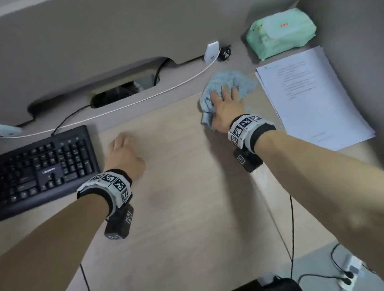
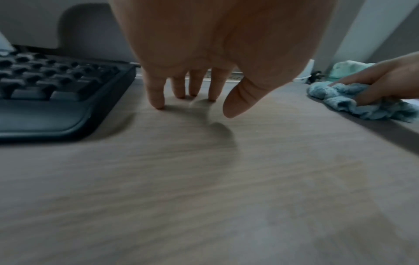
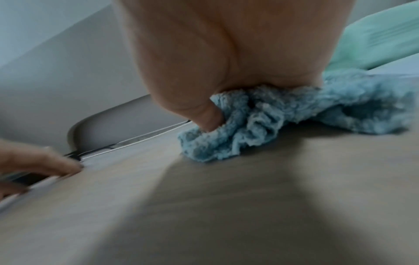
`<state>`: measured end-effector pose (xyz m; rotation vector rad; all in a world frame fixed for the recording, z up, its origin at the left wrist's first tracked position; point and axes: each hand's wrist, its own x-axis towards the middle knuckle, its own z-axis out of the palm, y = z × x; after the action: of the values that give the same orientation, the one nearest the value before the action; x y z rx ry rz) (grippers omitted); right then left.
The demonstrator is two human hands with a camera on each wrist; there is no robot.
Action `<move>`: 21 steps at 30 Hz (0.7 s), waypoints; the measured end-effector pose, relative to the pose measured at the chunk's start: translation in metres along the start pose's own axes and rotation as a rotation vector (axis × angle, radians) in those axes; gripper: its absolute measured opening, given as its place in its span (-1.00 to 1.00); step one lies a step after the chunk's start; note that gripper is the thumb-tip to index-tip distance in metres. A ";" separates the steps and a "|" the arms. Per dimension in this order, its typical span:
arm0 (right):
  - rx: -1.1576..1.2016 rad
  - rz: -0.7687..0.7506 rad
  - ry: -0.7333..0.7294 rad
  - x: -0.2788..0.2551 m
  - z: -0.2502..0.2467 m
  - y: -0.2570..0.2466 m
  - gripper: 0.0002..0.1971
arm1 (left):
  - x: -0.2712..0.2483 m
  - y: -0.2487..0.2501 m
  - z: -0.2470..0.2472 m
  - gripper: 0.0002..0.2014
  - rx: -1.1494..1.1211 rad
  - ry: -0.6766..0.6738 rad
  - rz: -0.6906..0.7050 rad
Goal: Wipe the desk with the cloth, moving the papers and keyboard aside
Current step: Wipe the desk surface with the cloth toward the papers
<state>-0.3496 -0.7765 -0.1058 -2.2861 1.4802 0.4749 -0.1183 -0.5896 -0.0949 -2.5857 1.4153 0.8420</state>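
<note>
One cloth [image 1: 229, 86], one keyboard [image 1: 38, 169], one stack of papers [image 1: 312, 96], two hands. Cloth: blue, bunched, on the surface [image 1: 188, 189] at back right, just left of the papers. Right hand [image 1: 225, 107] lies on top, fingers [image 3: 211, 116] pressed into it. Keyboard at far left, long axis left-right, slightly skewed. Papers' long axis runs near-far. Left hand [image 1: 125, 157] just right of the keyboard, holding nothing, fingers [image 2: 156, 93] relaxed, tips down at the surface. One green wipes pack [image 1: 280, 33] behind the papers.

Green wipes pack [image 1: 281, 34], white cable [image 1: 140, 99], power strip [image 1: 351, 272].
</note>
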 end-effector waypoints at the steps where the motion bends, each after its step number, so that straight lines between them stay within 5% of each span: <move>1: -0.022 -0.070 -0.005 0.003 0.002 -0.020 -0.08 | 0.001 -0.004 0.000 -0.34 -0.003 -0.010 0.007; 5: -0.083 -0.459 -0.111 -0.033 0.036 -0.092 -0.15 | 0.001 -0.005 0.000 -0.27 0.005 -0.032 0.023; 7: -0.103 -0.529 -0.128 -0.053 0.049 -0.090 -0.13 | 0.000 -0.005 -0.001 -0.24 -0.001 -0.037 0.017; 13: -0.019 -0.188 -0.008 -0.044 0.023 0.000 -0.11 | -0.001 -0.005 -0.002 -0.23 0.027 -0.041 0.018; 16: 0.013 -0.061 -0.023 -0.037 0.019 -0.015 -0.11 | -0.001 -0.006 0.002 -0.21 0.071 -0.044 0.022; 21: -0.020 -0.251 -0.042 -0.085 0.057 -0.043 -0.16 | -0.001 0.001 -0.002 -0.25 0.061 -0.068 0.046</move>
<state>-0.3472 -0.6654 -0.1099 -2.4188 1.1519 0.4614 -0.1187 -0.5897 -0.0927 -2.4652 1.4630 0.8691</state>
